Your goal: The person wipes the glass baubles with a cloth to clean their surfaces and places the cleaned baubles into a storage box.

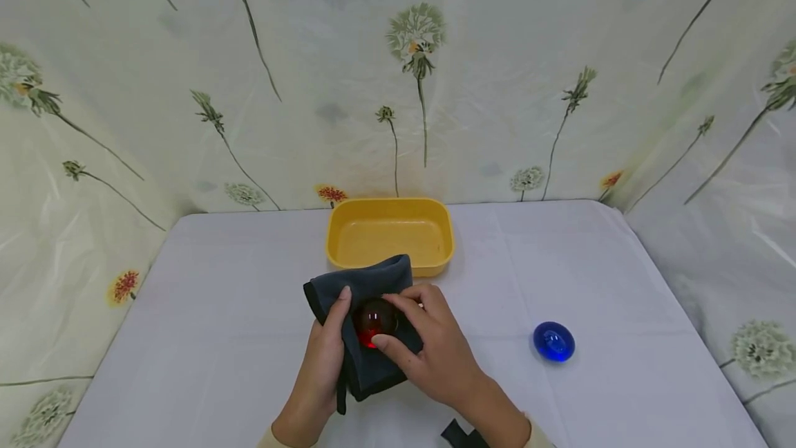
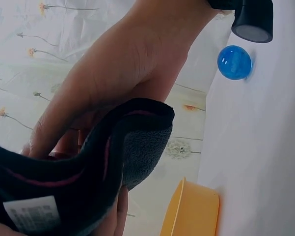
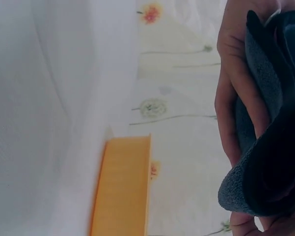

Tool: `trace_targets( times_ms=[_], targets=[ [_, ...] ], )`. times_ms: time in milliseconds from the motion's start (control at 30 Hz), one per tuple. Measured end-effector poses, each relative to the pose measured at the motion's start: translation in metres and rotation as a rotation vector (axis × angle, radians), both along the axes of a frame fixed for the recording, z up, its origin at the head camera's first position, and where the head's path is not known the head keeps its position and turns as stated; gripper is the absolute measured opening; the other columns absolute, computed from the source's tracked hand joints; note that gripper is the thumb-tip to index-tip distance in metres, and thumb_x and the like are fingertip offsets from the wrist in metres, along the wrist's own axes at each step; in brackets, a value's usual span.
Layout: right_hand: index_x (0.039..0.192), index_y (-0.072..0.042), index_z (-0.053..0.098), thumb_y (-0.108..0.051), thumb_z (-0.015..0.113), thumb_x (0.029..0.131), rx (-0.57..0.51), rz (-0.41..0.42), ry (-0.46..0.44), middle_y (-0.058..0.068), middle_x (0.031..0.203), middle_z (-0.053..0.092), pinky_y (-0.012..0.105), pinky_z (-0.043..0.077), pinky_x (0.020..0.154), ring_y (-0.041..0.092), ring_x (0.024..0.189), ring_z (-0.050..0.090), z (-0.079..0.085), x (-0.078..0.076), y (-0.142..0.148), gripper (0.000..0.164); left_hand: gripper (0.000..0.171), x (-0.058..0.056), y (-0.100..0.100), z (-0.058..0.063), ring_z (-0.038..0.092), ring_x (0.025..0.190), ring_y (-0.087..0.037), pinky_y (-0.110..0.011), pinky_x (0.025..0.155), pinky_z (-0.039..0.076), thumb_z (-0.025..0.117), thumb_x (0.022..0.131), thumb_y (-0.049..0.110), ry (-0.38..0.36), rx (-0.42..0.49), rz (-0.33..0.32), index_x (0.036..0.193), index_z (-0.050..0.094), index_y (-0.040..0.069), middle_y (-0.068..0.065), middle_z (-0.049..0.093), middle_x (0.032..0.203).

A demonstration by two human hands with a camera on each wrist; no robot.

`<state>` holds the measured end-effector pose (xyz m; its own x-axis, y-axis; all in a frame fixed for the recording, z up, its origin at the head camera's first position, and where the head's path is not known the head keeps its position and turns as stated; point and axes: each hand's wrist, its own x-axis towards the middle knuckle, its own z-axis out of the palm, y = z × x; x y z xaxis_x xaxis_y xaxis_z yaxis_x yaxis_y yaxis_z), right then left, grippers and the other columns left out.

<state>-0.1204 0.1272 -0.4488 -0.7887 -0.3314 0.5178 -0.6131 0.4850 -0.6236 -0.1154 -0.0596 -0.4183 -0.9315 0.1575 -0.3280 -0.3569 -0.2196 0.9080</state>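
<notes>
My left hand (image 1: 320, 365) grips a folded dark blue-grey cloth (image 1: 373, 278) with black edging, thumb on its near face. In the right wrist view, that hand's fingers (image 3: 245, 93) spread behind the cloth. A glossy, see-through red ball (image 1: 375, 323) lies against the cloth. My right hand (image 1: 438, 351) pinches the ball between thumb and fingers. In the left wrist view the cloth (image 2: 142, 152) shows a white label, and the ball is mostly hidden by its folds.
A yellow rectangular tub (image 1: 390, 202) stands at the table's back edge, just beyond the cloth. To the right, a clear blue ball (image 1: 553, 341) sits on the white-covered table (image 1: 218, 337). A flower-patterned sheet (image 1: 311, 75) hangs behind and along both sides.
</notes>
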Motion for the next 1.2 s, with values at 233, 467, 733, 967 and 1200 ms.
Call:
trace_targets(
  times_ms=[233, 467, 733, 967, 1200],
  targets=[
    [0.154, -0.011, 0.046, -0.046, 0.084, 0.089, 0.066, 0.008, 0.072, 0.005, 0.138, 0.053, 0.032, 0.048, 0.108, 0.02, 0.127, 0.048, 0.0011, 0.0023, -0.0027, 0.083, 0.073, -0.0012, 0.0, 0.0011, 0.043, 0.136, -0.029, -0.047, 0.112, 0.044, 0.043, 0.107, 0.063, 0.027, 0.002, 0.025, 0.154, 0.033, 0.008, -0.014, 0.045, 0.15],
    [0.142, -0.013, 0.058, -0.039, 0.087, 0.088, 0.059, -0.004, 0.092, 0.004, 0.133, 0.056, 0.03, 0.049, 0.106, 0.019, 0.124, 0.052, 0.0033, 0.0019, -0.0032, 0.067, 0.073, -0.0002, -0.0001, 0.0018, 0.042, 0.136, -0.028, -0.048, 0.112, 0.044, 0.042, 0.107, 0.063, 0.018, 0.0, 0.025, 0.156, 0.032, 0.009, -0.013, 0.043, 0.152],
    [0.139, -0.013, 0.063, -0.046, 0.08, 0.092, 0.006, -0.001, 0.045, 0.002, 0.129, 0.055, 0.031, 0.051, 0.101, 0.018, 0.121, 0.051, 0.0044, 0.001, -0.0023, 0.06, 0.073, 0.0012, -0.0003, 0.0014, 0.048, 0.128, -0.026, -0.042, 0.105, 0.05, 0.042, 0.107, 0.063, 0.015, -0.009, 0.023, 0.154, 0.034, 0.008, -0.013, 0.048, 0.147],
    [0.134, -0.011, 0.067, -0.048, 0.075, 0.096, -0.003, -0.015, 0.012, 0.001, 0.125, 0.054, 0.031, 0.052, 0.094, 0.016, 0.118, 0.049, 0.0029, 0.0013, -0.001, 0.054, 0.075, 0.0018, 0.0003, 0.0017, 0.051, 0.126, -0.025, -0.043, 0.105, 0.05, 0.042, 0.106, 0.065, 0.005, -0.017, 0.017, 0.153, 0.036, 0.007, -0.013, 0.051, 0.143],
    [0.156, -0.012, 0.046, -0.051, 0.08, 0.091, 0.069, -0.01, 0.026, 0.001, 0.134, 0.055, 0.035, 0.052, 0.101, 0.017, 0.125, 0.048, 0.0027, 0.0032, -0.0022, 0.083, 0.075, 0.0007, 0.0009, 0.0031, 0.043, 0.136, -0.03, -0.05, 0.111, 0.045, 0.042, 0.106, 0.064, 0.011, -0.02, 0.029, 0.156, 0.032, 0.009, -0.014, 0.044, 0.152]
  ],
)
